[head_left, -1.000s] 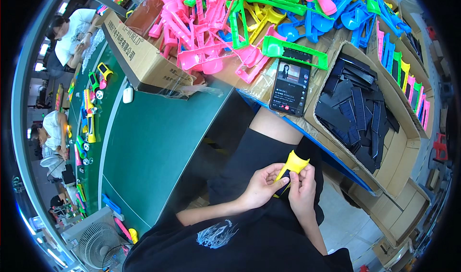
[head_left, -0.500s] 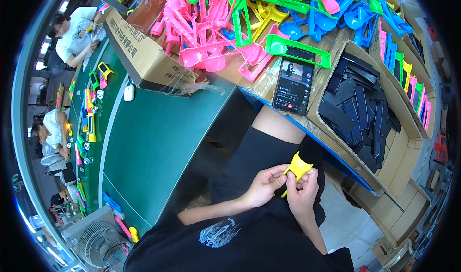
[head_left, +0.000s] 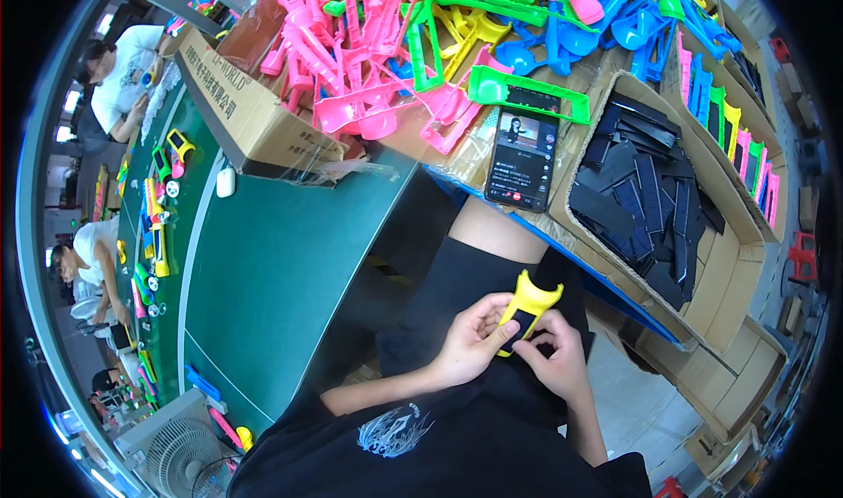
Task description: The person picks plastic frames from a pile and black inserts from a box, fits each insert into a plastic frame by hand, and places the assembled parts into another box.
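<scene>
A yellow plastic shell [head_left: 535,298] with a curved, two-pronged top is held above my lap, tilted with its forked end away from me. A small black panel [head_left: 522,321] sits in the recess of its face. My left hand [head_left: 467,347] is closed around the shell's left side, thumb on the black panel. My right hand [head_left: 562,364] pinches the lower right side, thumb near the panel's lower end and fingers curled. The shell's lower end and back are partly hidden by my fingers.
Ahead lie heaped pink frames [head_left: 369,32], with green, yellow and blue ones. A phone [head_left: 518,166] lies beside a green frame [head_left: 492,85]. At right, a cardboard box [head_left: 713,278] holds black panels [head_left: 628,195]. A green table [head_left: 272,261] stands left, a fan [head_left: 180,454] near it; two people work beyond.
The yellow shell has turned so its face with the black panel now shows. Both hands have shifted their grip on it, and the whole view has moved slightly.
</scene>
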Available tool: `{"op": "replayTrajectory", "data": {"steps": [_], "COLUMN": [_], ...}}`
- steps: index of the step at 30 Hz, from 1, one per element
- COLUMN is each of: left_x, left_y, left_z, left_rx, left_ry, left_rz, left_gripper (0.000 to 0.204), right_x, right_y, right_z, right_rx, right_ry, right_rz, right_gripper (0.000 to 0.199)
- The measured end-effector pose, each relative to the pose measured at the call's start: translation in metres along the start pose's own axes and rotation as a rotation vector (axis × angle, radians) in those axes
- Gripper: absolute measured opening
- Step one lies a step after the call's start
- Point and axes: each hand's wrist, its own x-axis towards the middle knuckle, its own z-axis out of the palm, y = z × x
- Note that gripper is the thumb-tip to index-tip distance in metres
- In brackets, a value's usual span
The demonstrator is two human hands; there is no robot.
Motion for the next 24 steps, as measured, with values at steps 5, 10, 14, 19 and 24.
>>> {"op": "replayTrajectory", "data": {"steps": [5, 10, 14, 19, 24], "left_x": [0.017, 0.016, 0.01, 0.005, 0.012], "left_y": [0.013, 0.02, 0.018, 0.017, 0.047], "left_z": [-0.01, -0.023, -0.021, -0.009, -0.004], "left_rx": [-0.138, -0.047, -0.046, 0.092, 0.147], "left_ry": [-0.157, -0.231, -0.195, -0.065, -0.215], "left_rz": [-0.083, -0.239, -0.184, -0.095, -0.108], "left_gripper": [0.041, 0.037, 0.037, 0.037, 0.043], "right_x": [-0.002, -0.001, -0.001, -0.003, -0.001], "right_y": [-0.005, -0.006, -0.005, -0.002, -0.014], "right_z": [-0.001, 0.003, 0.005, 0.014, 0.002], "right_rx": [-0.016, -0.01, 0.058, -0.021, -0.011], "right_ry": [-0.039, -0.088, -0.107, 0.02, -0.02], "right_rz": [0.01, 0.002, 0.096, 0.047, -0.029], "right_gripper": [0.02, 0.02, 0.021, 0.021, 0.022]}}
